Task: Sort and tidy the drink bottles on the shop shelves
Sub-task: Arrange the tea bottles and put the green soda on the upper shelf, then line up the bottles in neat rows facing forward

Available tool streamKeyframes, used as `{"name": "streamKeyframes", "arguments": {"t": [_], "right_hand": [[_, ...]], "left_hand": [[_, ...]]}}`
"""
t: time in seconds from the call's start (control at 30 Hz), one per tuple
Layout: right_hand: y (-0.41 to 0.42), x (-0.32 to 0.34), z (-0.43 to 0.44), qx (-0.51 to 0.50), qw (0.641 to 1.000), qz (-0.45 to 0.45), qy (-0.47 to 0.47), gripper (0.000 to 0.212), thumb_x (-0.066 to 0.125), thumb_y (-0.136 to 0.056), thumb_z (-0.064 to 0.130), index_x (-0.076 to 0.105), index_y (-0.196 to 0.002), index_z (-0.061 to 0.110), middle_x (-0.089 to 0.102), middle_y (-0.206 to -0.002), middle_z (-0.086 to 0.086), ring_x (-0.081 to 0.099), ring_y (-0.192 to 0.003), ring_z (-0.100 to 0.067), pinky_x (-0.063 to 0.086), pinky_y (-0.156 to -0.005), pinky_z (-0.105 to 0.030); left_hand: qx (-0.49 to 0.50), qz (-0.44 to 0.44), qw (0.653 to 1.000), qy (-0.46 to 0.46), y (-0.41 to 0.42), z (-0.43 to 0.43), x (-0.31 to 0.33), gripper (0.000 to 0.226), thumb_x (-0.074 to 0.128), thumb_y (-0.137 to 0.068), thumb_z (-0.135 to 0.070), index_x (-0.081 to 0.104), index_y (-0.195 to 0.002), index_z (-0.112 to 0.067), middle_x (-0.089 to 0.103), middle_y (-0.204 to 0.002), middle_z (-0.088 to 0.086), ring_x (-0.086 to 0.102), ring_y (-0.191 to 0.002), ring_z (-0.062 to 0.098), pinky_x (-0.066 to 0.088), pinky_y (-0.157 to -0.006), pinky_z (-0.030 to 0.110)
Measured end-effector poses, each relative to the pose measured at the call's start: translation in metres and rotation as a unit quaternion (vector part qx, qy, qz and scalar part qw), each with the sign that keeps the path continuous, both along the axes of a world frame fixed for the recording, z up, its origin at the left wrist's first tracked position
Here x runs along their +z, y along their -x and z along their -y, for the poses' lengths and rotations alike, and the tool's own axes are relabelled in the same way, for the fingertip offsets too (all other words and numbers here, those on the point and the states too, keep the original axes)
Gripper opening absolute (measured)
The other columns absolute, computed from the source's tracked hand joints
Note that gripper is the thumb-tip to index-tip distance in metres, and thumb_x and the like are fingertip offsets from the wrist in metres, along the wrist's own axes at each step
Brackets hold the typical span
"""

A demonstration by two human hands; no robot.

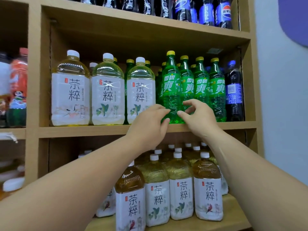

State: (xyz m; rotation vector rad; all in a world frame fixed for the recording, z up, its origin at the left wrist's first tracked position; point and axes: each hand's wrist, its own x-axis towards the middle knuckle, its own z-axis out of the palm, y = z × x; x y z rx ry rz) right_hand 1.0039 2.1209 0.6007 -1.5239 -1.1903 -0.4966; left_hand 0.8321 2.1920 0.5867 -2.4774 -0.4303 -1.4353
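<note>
Front green soda bottle (170,87) stood upright at middle shelf (100,129) edge, lower body clasped between left hand (148,124) and right hand (200,117), fingers curled round it

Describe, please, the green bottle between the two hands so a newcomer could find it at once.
On the middle shelf, right of the white-labelled tea bottles, stands a row of yellow-capped green bottles. The leftmost green bottle is meant: its cap reaches highest, and the left hand and right hand hold its lower part.
</note>
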Motion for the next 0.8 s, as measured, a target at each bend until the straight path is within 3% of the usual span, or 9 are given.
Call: {"name": "streamKeyframes", "arguments": {"t": [0.13,0.23,0.33,0.47,0.57,0.67,0.73,0.8], "right_hand": [[0.024,0.001,0.004,0.01,0.997,0.02,-0.079,0.035,0.068,-0.095,0.04,0.063,-0.125,0.023,0.058,-0.111,0.002,0.058,-0.093,-0.016,0.048,-0.083,-0.033],[0.054,0.005,0.001,0.064,0.993,0.038,-0.089,0.035,0.068,-0.095,0.039,0.062,-0.126,0.023,0.055,-0.113,0.003,0.055,-0.097,-0.012,0.045,-0.085,-0.028],[0.082,0.006,-0.008,0.095,0.989,0.059,-0.097,0.037,0.069,-0.095,0.039,0.061,-0.127,0.022,0.053,-0.117,0.004,0.051,-0.104,-0.008,0.041,-0.087,-0.024],[0.108,0.009,-0.028,0.101,0.986,0.109,-0.076,0.046,0.072,-0.091,0.043,0.061,-0.131,0.023,0.05,-0.129,-0.001,0.046,-0.126,-0.019,0.039,-0.107,-0.032],[0.12,0.014,-0.041,0.07,0.985,0.142,-0.068,0.057,0.072,-0.088,0.052,0.058,-0.138,0.028,0.044,-0.143,-0.004,0.033,-0.139,-0.025,0.031,-0.114,-0.038],[0.126,0.015,-0.053,0.012,0.985,0.163,-0.058,0.067,0.064,-0.087,0.067,0.049,-0.146,0.038,0.027,-0.161,-0.005,0.015,-0.153,-0.03,0.021,-0.12,-0.052],[0.128,0.011,-0.061,0.011,0.988,0.149,-0.027,0.073,0.058,-0.086,0.074,0.04,-0.15,0.043,0.011,-0.168,-0.001,0.001,-0.157,-0.03,0.015,-0.122,-0.056],[0.128,0.004,-0.068,0.014,0.989,0.147,-0.009,0.075,0.058,-0.085,0.074,0.037,-0.151,0.044,-0.002,-0.17,0.003,-0.007,-0.157,-0.029,0.015,-0.122,-0.058]], "left_hand": [[-0.009,0.089,0.994,-0.068,0.051,-0.003,0.005,0.03,0.064,-0.095,-0.019,0.067,-0.124,-0.01,0.063,-0.117,0.005,0.058,-0.107,0.019,0.045,-0.093,0.028],[0.064,0.171,0.979,-0.091,0.089,-0.012,0.016,0.036,0.066,-0.09,-0.027,0.064,-0.123,-0.011,0.059,-0.12,0.008,0.054,-0.112,0.026,0.043,-0.094,0.037],[0.128,0.247,0.959,-0.057,0.125,-0.02,0.024,0.044,0.07,-0.088,-0.026,0.058,-0.129,-0.013,0.052,-0.132,0.013,0.048,-0.121,0.033,0.04,-0.1,0.045],[0.252,0.226,0.94,0.037,0.163,-0.037,0.033,0.061,0.068,-0.092,-0.03,0.043,-0.146,-0.018,0.038,-0.151,0.01,0.038,-0.138,0.032,0.034,-0.113,0.046],[0.297,0.169,0.937,0.08,0.174,-0.047,0.039,0.074,0.067,-0.092,-0.038,0.031,-0.153,-0.016,0.027,-0.159,0.015,0.032,-0.144,0.038,0.033,-0.117,0.053],[0.317,0.139,0.931,0.117,0.17,-0.046,0.044,0.089,0.064,-0.096,-0.043,0.01,-0.162,-0.015,0.006,-0.169,0.015,0.019,-0.152,0.037,0.025,-0.121,0.048],[0.297,0.171,0.93,0.136,0.164,-0.043,0.048,0.095,0.064,-0.096,-0.044,0.002,-0.162,-0.013,0.006,-0.17,0.014,0.018,-0.154,0.035,0.023,-0.122,0.045],[0.267,0.219,0.928,0.142,0.16,-0.04,0.052,0.096,0.065,-0.097,-0.041,0.002,-0.162,-0.01,0.018,-0.166,0.013,0.022,-0.152,0.032,0.024,-0.122,0.043]]}}
